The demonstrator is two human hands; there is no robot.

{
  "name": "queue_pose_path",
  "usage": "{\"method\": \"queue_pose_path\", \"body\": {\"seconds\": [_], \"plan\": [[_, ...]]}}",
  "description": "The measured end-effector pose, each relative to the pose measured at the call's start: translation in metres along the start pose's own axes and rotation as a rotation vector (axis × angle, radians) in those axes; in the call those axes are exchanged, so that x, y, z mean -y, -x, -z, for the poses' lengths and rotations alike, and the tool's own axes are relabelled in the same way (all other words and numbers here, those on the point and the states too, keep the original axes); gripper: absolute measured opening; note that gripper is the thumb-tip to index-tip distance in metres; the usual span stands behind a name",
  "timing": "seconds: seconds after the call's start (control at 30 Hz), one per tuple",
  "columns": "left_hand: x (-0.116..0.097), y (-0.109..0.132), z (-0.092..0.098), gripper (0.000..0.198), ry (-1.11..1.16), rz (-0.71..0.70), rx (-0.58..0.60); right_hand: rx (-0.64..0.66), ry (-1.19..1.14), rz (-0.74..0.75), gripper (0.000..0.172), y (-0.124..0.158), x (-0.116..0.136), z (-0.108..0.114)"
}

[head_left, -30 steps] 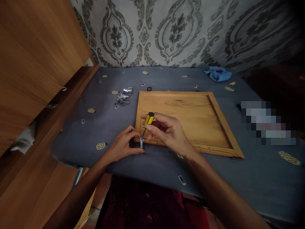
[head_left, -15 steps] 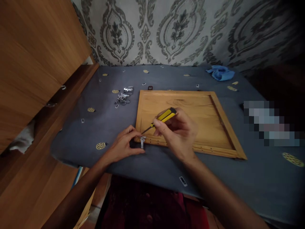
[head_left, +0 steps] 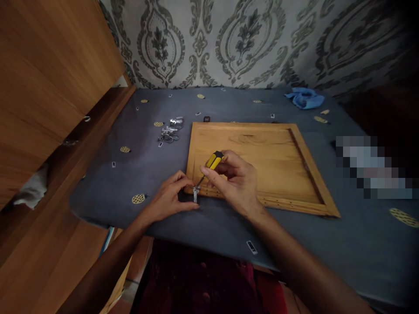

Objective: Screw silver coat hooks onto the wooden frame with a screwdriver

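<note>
Holding slanted yellow-and-black screwdriver (head_left: 215,161), tip at silvery hinge (head_left: 195,195).

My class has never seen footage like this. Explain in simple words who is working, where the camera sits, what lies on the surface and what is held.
There is no machine here: a person works with two bare hands. Every picture comes from one camera worn on the head, looking forward and down, so the arms enter from below.

The right hand holds a yellow-and-black screwdriver, its tip pointing down at a metal hinge. The left hand steadies that hinge between thumb and fingers, at the near left corner of a framed wooden panel.

The panel lies on a pineapple-print tablecloth. Beyond the left hand is a small pile of metal hardware; at the far right lies a crumpled blue cloth.
</note>
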State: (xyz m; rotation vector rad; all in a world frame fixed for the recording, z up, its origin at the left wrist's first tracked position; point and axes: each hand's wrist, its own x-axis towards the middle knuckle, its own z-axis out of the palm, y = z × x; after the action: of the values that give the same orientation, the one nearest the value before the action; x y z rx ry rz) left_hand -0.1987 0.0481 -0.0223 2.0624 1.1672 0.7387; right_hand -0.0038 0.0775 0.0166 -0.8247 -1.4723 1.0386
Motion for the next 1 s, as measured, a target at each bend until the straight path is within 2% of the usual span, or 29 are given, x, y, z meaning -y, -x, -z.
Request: {"method": "queue_pose_path", "body": {"seconds": [0.17,0.5,0.6,0.77,0.87,1.0], "plan": [[-0.001,0.0,0.001,0.034,-0.007,0.0,0.009,0.005,0.005,0.012,0.033,-0.001,-0.001,0.001],[0.0,0.001,-0.001,0.036,-0.008,-0.011,-0.004,0.031,0.173,0.121,0.033,-0.001,-0.002,0.005],[0.001,0.001,-0.001,0.035,-0.005,-0.011,-0.009,0.059,0.115,0.089,0.031,-0.001,-0.003,0.005],[-0.001,0.0,0.0,0.036,-0.003,-0.002,0.006,0.179,0.016,-0.026,0.024,-0.004,0.001,0.01],[-0.003,0.0,0.001,0.035,-0.006,-0.003,0.017,0.217,-0.009,-0.036,0.021,-0.004,0.003,0.011],[-0.002,0.0,0.001,0.035,-0.024,0.0,0.015,0.087,0.041,0.078,0.025,-0.001,0.0,0.003]]}}
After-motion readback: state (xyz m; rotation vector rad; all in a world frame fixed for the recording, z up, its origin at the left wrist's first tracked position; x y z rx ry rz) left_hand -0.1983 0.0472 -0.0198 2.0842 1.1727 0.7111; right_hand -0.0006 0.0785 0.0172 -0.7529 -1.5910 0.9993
